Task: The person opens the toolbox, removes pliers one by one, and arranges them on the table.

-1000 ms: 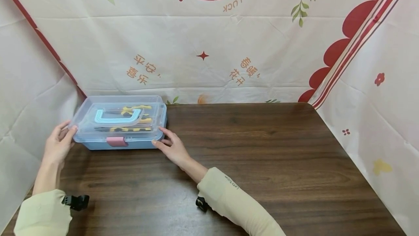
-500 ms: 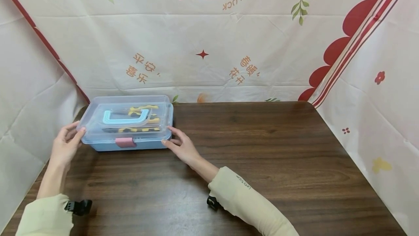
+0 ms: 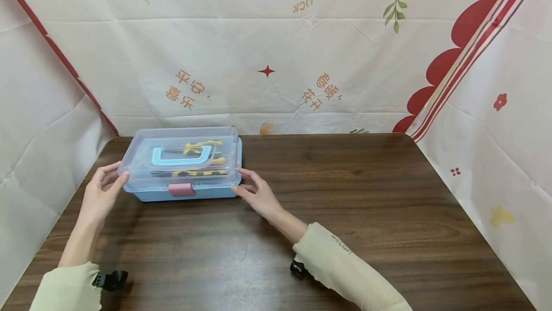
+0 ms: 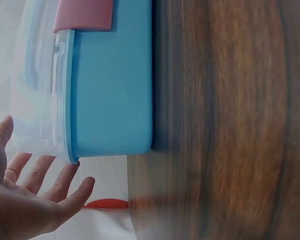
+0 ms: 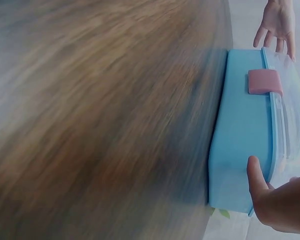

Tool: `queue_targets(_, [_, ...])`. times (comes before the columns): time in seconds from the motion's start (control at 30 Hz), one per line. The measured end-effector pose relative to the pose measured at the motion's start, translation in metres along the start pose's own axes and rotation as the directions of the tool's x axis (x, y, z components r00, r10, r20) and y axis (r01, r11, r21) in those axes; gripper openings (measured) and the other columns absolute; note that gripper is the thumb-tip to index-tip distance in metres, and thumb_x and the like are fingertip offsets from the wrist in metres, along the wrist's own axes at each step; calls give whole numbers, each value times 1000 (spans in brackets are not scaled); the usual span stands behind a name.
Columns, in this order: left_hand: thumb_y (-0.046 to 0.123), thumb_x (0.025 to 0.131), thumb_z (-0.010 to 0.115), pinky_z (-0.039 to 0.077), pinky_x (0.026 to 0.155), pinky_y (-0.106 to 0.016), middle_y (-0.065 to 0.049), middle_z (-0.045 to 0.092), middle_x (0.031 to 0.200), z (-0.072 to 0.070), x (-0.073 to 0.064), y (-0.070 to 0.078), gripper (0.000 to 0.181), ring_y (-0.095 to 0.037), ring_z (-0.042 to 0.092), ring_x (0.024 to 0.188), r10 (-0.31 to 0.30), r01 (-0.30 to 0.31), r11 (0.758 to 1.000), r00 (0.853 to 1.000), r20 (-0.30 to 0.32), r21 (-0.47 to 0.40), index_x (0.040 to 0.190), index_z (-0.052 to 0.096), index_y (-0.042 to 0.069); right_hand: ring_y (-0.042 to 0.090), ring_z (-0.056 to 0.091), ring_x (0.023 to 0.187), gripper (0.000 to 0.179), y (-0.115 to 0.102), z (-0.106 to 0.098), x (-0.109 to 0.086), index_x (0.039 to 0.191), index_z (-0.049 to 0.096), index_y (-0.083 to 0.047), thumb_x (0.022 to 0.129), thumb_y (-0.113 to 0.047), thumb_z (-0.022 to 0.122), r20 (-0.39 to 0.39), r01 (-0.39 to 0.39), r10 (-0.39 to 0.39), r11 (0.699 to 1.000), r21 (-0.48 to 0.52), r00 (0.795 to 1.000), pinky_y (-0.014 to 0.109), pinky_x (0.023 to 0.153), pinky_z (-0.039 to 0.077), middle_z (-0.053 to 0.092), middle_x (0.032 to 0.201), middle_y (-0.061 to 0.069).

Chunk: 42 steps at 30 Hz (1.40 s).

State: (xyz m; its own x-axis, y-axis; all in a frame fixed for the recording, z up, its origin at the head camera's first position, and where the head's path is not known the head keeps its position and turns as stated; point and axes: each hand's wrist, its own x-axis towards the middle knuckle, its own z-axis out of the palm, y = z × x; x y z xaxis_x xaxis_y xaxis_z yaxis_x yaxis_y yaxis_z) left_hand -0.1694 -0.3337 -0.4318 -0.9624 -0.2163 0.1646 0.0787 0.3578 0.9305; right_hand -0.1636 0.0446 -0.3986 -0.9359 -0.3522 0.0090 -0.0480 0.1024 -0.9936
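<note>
A light-blue plastic storage box (image 3: 207, 192) has a see-through lid (image 3: 142, 157), a blue handle (image 3: 181, 161) and a pink latch (image 3: 181, 190) on its front. Yellow-and-black things (image 3: 199, 173) show through the lid; their kind is unclear. The box appears to rest on the table, its lid down. My left hand (image 3: 100, 196) touches its left end, fingers spread and nearly straight, with the thumb at the lid's front corner. At the right front corner, my right hand (image 3: 261, 201) grips the box, thumb (image 5: 256, 175) on the front and fingers at the end, partly hidden.
The dark wooden table (image 3: 371, 215) extends to the right and toward me. A white printed cloth (image 3: 267, 38) hangs close behind the box and along both sides. Each beige sleeve carries a black strap mount (image 3: 111, 280) near the wrist.
The box has slid to the right along the table's back edge, and both hands have moved with it. The lid and the latch look the same as before.
</note>
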Motion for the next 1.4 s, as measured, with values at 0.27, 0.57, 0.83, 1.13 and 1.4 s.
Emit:
queue_targets(0.27, [26, 89, 53, 39, 68, -10, 13, 48, 107, 22, -28, 61, 44, 5, 46, 88, 35, -40, 995, 998, 57, 95, 128, 42, 12, 30, 46, 109, 47, -22, -16, -21, 130, 40, -6, 87, -16, 56, -18, 1, -2, 999, -32, 1000, 41, 81, 43, 38, 129, 18])
queue_targets(0.57, [27, 89, 53, 40, 68, -12, 3, 50, 111, 34, -32, 66, 46, 3, 48, 88, 58, -69, 989, 995, 87, 130, 128, 40, 6, 31, 47, 108, 45, -23, -28, -30, 128, 41, -5, 87, -16, 57, -42, 5, -7, 998, -57, 999, 40, 78, 45, 41, 126, 20])
queue_targets(0.83, [28, 89, 52, 41, 67, -14, -15, 49, 117, 45, -36, 70, 47, 0, 49, 88, 73, -91, 984, 990, 119, 153, 128, 40, 4, 30, 49, 106, 43, -21, -40, -36, 127, 42, -4, 88, -15, 56, -72, -14, 9, 997, -72, 997, 42, 76, 46, 42, 125, 20])
queue_targets(1.13, [25, 88, 55, 43, 65, -15, -16, 51, 116, 58, -38, 72, 43, -1, 52, 85, 97, -111, 987, 988, 117, 117, 124, 44, 3, 27, 50, 104, 41, 10, -61, -32, 123, 48, -11, 85, -21, 60, -97, 44, -53, 995, -87, 994, 42, 77, 46, 49, 118, 13])
queue_targets(1.4, [25, 88, 55, 44, 65, -17, -16, 52, 116, 70, -41, 77, 42, -5, 53, 87, 106, -122, 987, 984, 146, 107, 124, 45, 6, 26, 51, 102, 41, 15, -76, -39, 120, 49, -16, 84, -29, 61, -125, 19, -30, 996, -93, 992, 40, 77, 46, 49, 116, 12])
